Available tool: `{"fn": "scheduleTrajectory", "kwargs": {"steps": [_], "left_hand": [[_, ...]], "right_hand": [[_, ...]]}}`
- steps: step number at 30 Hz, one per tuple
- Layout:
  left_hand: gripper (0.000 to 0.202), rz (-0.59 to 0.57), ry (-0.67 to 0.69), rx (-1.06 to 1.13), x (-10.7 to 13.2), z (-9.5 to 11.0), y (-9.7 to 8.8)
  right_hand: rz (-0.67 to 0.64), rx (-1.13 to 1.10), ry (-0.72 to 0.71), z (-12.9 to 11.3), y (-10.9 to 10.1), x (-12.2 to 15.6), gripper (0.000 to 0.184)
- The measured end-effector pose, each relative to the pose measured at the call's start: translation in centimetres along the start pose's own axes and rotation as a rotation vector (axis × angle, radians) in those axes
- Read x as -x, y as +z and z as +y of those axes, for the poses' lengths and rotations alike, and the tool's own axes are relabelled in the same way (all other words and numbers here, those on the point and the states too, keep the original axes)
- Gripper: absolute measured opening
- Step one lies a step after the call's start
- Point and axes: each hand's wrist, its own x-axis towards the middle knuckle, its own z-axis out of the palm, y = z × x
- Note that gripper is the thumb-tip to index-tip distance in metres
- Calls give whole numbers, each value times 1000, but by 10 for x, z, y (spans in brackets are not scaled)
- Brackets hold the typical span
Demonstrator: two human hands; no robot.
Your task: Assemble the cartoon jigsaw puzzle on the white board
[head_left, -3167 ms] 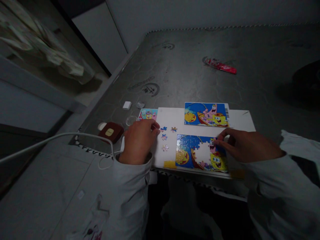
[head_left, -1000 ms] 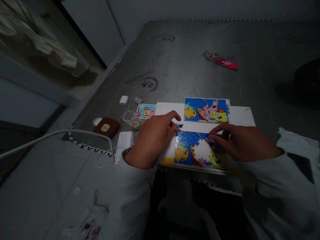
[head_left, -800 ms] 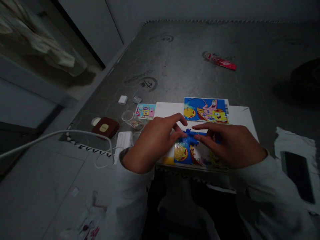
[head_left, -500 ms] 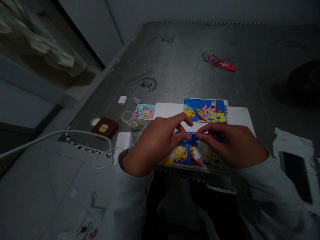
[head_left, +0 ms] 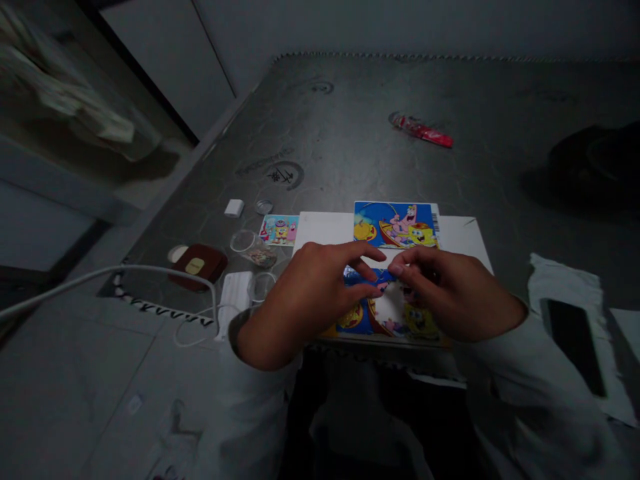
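Observation:
A partly assembled jigsaw puzzle (head_left: 351,317) with blue, yellow and pink cartoon parts lies on a white box (head_left: 325,229). A whitish gap shows in its middle. My left hand (head_left: 320,293) hovers over the puzzle's left part, thumb and forefinger apart, with nothing seen between them. Beside it, my right hand (head_left: 450,290) is over the right part, thumb and forefinger pinched together. Whatever is in that pinch is hidden. Behind both hands, a cartoon picture card (head_left: 395,225) lies flat on the box. My hands cover parts of the puzzle.
Left of the box are a small cartoon card (head_left: 280,230), a clear cup (head_left: 253,248) with small bits inside, a brown case (head_left: 199,265), and a white power strip (head_left: 235,297) with a cable. A phone (head_left: 574,347) lies at right; a red wrapper (head_left: 423,130) lies farther back.
The camera view has shifted, so the table things appear slightly further left. My left thumb and forefinger have stayed apart, and my right fingertips have come up a little off the blue pieces.

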Motion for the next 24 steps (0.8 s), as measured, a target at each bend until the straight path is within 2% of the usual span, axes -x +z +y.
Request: {"fn": "scheduleTrajectory", "kwargs": {"steps": [4,9,14,18,24], "left_hand": [[25,-4,3,16,-3,2,7],[10,15,-94,52,-9,7,19],[5,-94,-192,141,-17,9,36],[9,-75,-239,103,-24,7,50],[12,-72,-288,54,-30,6,58]], "right_hand": [[22,73,40,-2,1,0,25],[17,153,100,0,1,0,29],[39,371,169,38,-8,-3,43],[-39,439,176,62,-11,-6,36],[-154,453,261,48,0,-11,20]]}}
